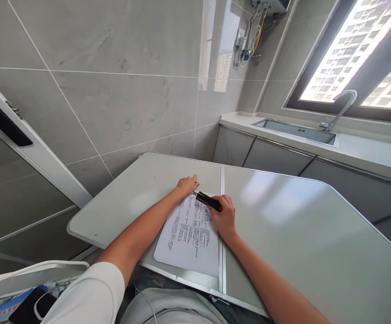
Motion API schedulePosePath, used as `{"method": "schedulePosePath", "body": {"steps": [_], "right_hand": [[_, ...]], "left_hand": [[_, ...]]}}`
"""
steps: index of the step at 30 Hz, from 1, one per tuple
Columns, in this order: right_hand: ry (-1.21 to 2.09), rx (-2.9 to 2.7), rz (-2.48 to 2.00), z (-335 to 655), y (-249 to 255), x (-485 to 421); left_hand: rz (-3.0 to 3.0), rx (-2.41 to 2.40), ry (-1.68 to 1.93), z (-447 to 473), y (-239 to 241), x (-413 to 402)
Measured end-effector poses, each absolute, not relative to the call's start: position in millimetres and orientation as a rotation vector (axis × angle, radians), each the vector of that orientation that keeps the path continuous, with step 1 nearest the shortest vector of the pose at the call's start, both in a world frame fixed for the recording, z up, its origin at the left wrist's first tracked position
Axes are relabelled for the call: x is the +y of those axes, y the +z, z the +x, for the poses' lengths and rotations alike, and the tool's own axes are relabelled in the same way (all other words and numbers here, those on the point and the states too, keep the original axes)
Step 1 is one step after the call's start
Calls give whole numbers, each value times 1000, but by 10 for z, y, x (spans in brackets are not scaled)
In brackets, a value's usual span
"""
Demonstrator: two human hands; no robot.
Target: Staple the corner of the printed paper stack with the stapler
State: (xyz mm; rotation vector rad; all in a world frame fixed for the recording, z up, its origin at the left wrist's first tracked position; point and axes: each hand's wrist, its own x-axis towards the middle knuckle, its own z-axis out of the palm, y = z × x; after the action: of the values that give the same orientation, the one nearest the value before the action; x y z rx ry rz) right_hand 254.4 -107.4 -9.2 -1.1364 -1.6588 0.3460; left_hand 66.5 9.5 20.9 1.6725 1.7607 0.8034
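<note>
A printed sheet of paper (188,234) lies on a pale grey folding table (283,216), just left of the table's centre seam. My left hand (187,183) rests on the sheet's far left corner, fingers curled down onto it. My right hand (224,216) is closed round a black stapler with a red end (208,200), which sits at the sheet's top edge. The stapler's metal tip points toward my left hand.
Grey tiled wall behind the table. A counter with a steel sink (293,130) and tap (340,105) runs along the right under a window. A white door frame (36,153) stands at left. A chair edge with items (20,292) is at lower left.
</note>
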Motion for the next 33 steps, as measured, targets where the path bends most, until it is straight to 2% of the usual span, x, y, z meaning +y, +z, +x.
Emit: {"method": "schedulePosePath", "body": {"steps": [7, 10, 12, 16, 21, 25, 29, 33], "right_hand": [[461, -1862, -1130, 2694, -141, -1082], [480, -1902, -1161, 2738, -140, -1064], [500, -1881, -1206, 2746, -141, -1053], [489, -1880, -1255, 2742, -136, -1071], [430, -1883, -1242, 2738, -125, -1093], [434, -1873, -1263, 2734, -135, -1055], [459, -1876, -1303, 2734, -142, -1021], [482, -1856, -1337, 2720, -116, -1044]], "left_hand": [[1564, 1844, 953, 565, 477, -296], [1674, 1773, 1230, 535, 746, -993], [1713, 1614, 1276, 621, 882, -1625], [1475, 1337, 1047, 714, 924, -2801], [1390, 863, 460, 281, 967, -3681], [1459, 1231, 345, -106, 1354, -4204], [1328, 1177, 221, -707, 1755, -4752], [976, 1271, 162, -1659, 1667, -5268]]}}
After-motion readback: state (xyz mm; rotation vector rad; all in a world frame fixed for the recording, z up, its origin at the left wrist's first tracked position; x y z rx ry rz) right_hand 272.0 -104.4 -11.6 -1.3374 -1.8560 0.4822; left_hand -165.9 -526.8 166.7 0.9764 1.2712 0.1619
